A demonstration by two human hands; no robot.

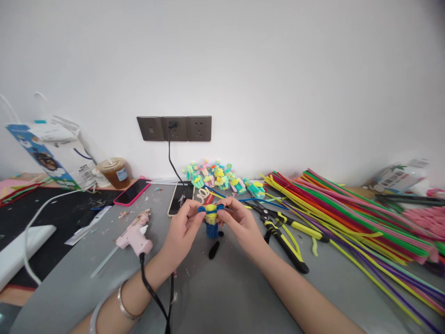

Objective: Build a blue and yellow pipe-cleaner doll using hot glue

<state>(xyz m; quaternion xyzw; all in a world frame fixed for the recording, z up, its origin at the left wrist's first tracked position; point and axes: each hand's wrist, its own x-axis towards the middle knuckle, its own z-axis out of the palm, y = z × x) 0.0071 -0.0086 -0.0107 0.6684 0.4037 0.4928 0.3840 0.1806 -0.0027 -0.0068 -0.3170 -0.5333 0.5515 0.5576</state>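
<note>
Between my two hands is a small yellow and blue pipe-cleaner figure [212,222], upright, its yellow top above a blue lower part. My left hand [186,220] pinches a blue curl at its left side with thumb and fingers. On the other side my right hand [239,220] pinches the matching blue curl. A short black fuzzy piece [214,250] lies on the grey mat just below the figure. Yellow-and-black pliers [283,241] rest to the right of my right hand. A pink glue gun [135,237] with a black cord lies left of my left wrist.
Bundles of coloured pipe cleaners [347,208] cover the right side. Several pastel pipe-cleaner pieces [222,178] are heaped against the wall. A pink-cased phone [132,191], a second phone [179,199] and a cup of brown drink [114,173] stand or lie at the back left.
</note>
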